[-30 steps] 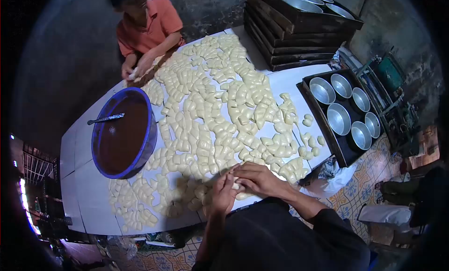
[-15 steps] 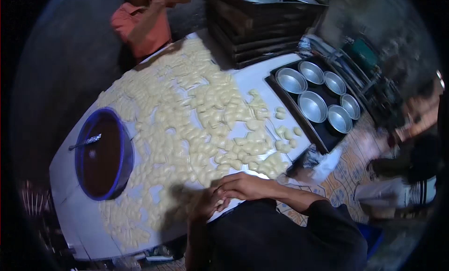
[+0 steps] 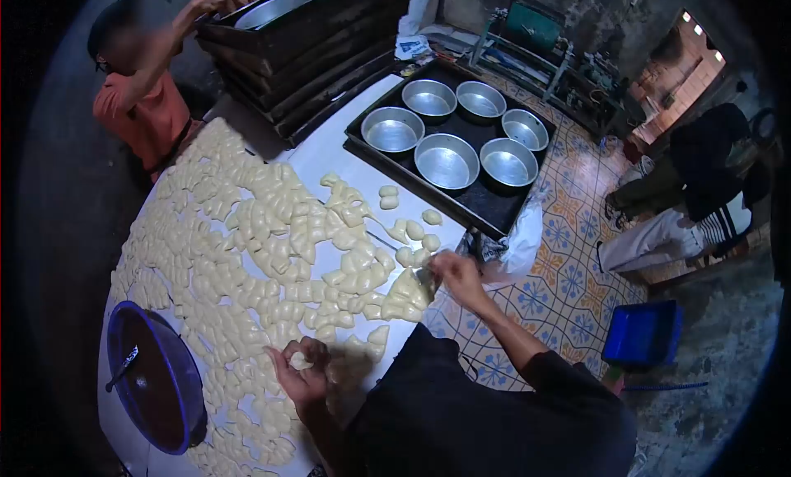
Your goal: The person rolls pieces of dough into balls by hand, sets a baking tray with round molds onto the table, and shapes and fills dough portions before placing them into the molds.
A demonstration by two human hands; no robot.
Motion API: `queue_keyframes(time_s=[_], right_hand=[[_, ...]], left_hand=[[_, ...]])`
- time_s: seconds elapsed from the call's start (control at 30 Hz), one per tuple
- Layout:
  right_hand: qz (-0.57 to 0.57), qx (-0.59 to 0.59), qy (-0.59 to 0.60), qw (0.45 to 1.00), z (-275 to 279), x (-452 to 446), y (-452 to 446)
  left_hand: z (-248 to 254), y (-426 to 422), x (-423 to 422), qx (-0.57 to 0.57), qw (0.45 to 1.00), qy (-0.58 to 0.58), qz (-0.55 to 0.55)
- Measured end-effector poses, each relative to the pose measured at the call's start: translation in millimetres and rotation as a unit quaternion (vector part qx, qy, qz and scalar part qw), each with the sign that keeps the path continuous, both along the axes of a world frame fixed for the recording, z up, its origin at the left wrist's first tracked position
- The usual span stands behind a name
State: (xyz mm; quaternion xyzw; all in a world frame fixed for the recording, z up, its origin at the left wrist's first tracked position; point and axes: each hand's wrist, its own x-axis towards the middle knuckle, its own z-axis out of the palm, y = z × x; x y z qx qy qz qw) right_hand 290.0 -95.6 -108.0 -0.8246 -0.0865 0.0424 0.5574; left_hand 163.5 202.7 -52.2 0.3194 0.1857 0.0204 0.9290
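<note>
In the head view, my left hand [image 3: 306,385] is held palm up at the near part of the table, its fingers curled around a small piece of pale dough [image 3: 300,361]. My right hand [image 3: 461,281] hovers by the table's right edge with its fingers bent together; what they hold, if anything, is hidden. Close to it lie several small dough balls [image 3: 404,256] and a clump of dough pieces [image 3: 407,294]. Rows of glossy dough pieces [image 3: 284,222] cover much of the white table [image 3: 325,160]. A blue-rimmed bowl [image 3: 186,370] of dark brown filling, with a spoon [image 3: 124,368], stands at left.
A black tray [image 3: 395,168] with several round metal pans [image 3: 446,161] lies at the table's far right. Behind it rises a stack of dark trays [image 3: 329,61], where a person in an orange shirt [image 3: 152,119] reaches. Another person [image 3: 700,189] and a blue crate [image 3: 643,333] are on the right.
My hands were together and have parted: the right moved out toward the dough balls, the left stayed near with a dough piece. The view has swung right.
</note>
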Motion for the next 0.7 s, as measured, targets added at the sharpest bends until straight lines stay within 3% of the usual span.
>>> queue_keyframes(time_s=[0.03, 0.07, 0.1, 0.13, 0.17, 0.27, 0.37, 0.4, 0.43, 0.5, 0.57, 0.63, 0.7], right_hand=[[-0.098, -0.05, -0.121, 0.986, -14, 19, -14], [-0.135, -0.106, -0.156, 0.973, -26, 33, -19], [-0.169, -0.159, -0.191, 0.954, -41, 43, -22], [-0.091, -0.289, -0.139, 0.943, -63, 45, -31], [-0.078, -0.325, -0.128, 0.934, -64, 36, -32], [-0.037, -0.403, -0.09, 0.91, -72, 17, -35], [-0.011, -0.419, -0.022, 0.908, -53, 7, -40], [-0.008, -0.451, -0.036, 0.892, -36, 6, -41], [-0.027, -0.408, -0.042, 0.912, -22, 7, -42], [-0.084, -0.165, -0.073, 0.98, -3, 4, -26], [0.038, 0.015, 0.003, 0.999, 41, -10, 15], [0.208, 0.007, -0.131, 0.969, 68, -27, 71], [0.311, 0.021, -0.154, 0.938, 55, -39, 112]], left_hand=[[-3, -7, 8, 0.098, 0.994, 0.018, -0.033], [-8, -15, 14, 0.196, 0.978, 0.033, -0.065], [-23, -33, 17, 0.239, 0.968, -0.051, -0.055], [-8, -57, 26, 0.254, 0.965, -0.004, -0.071], [8, -72, 37, 0.269, 0.958, 0.043, -0.087], [-18, -74, 41, 0.19, 0.973, -0.022, -0.129], [-39, -65, 39, -0.038, 0.984, -0.104, -0.138], [-46, -57, 39, -0.161, 0.967, -0.108, -0.163], [-52, -57, 37, -0.042, 0.987, -0.082, -0.129], [-26, -70, 41, 0.195, 0.98, -0.021, -0.045], [-26, -60, 40, 0.08, 0.992, -0.069, -0.068], [-9, -65, 40, 0.026, 0.996, -0.084, -0.032], [-4, -55, 34, -0.014, 0.988, -0.141, -0.053]])
